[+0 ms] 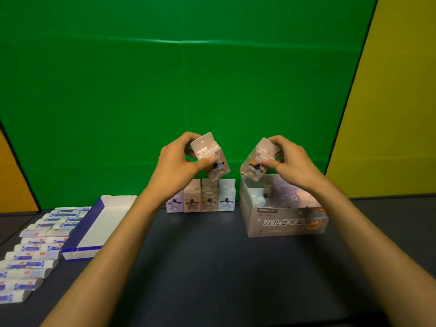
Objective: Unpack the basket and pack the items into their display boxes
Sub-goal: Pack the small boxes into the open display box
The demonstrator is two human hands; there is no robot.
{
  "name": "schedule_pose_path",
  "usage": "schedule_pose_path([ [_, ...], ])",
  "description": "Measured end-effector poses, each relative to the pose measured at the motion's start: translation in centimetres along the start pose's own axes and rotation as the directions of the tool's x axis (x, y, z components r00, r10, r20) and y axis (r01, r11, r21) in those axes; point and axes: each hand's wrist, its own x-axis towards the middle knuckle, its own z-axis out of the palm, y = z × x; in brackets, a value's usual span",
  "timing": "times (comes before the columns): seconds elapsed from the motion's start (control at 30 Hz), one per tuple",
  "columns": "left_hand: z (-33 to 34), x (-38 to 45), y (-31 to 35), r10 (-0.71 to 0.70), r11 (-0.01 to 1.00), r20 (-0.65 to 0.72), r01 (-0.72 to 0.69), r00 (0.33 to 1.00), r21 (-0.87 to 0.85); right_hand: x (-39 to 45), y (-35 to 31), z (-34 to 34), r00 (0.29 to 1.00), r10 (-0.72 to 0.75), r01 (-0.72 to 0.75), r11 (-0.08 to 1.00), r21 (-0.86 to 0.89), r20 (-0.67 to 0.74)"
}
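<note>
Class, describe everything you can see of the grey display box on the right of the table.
The display box is an open-topped, grey printed carton that looks like thin card. Its lower front wall carries large characters and a colourful cartoon at its right end. It stands upright on the dark table, right of a row of four small boxes. A few small packets lie inside, blurred. The right hand holds a small box just above its back left corner; whether they touch is unclear.
</note>
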Motion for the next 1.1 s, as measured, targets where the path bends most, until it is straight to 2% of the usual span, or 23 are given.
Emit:
schedule_pose_path([
  [0.1,3.0,0.7,2.0,0.015,0.998,0.038,-0.013,0.999,-0.056,0.2,4.1,-1.0,0.999,0.031,-0.03,0.999,-0.032,0.009],
  [0.23,7.3,1.3,4.0,0.006,1.0,0.108,-0.003,0.994,-0.029,0.7,8.2,-1.3,0.994,0.071,-0.07,0.997,-0.017,0.079],
  [0.4,11.0,1.9,5.3,-0.059,0.998,0.094,0.061,0.994,-0.014,1.9,10.8,-0.7,0.985,0.027,-0.027,1.0,0.0,0.168],
  [0.6,13.1,1.8,6.0,-0.091,0.996,0.058,0.09,0.994,0.024,2.5,11.5,-0.2,0.969,-0.02,0.026,0.999,-0.02,0.247],
  [0.8,13.6,2.1,6.1,-0.097,0.995,0.084,0.094,0.992,0.042,2.5,10.8,0.2,0.954,-0.059,0.085,0.993,-0.078,0.295],
  [1.1,13.7,2.4,5.0,-0.115,0.991,0.238,0.096,0.964,0.09,3.2,9.8,0.7,0.951,-0.055,0.09,0.991,-0.103,0.303],
])
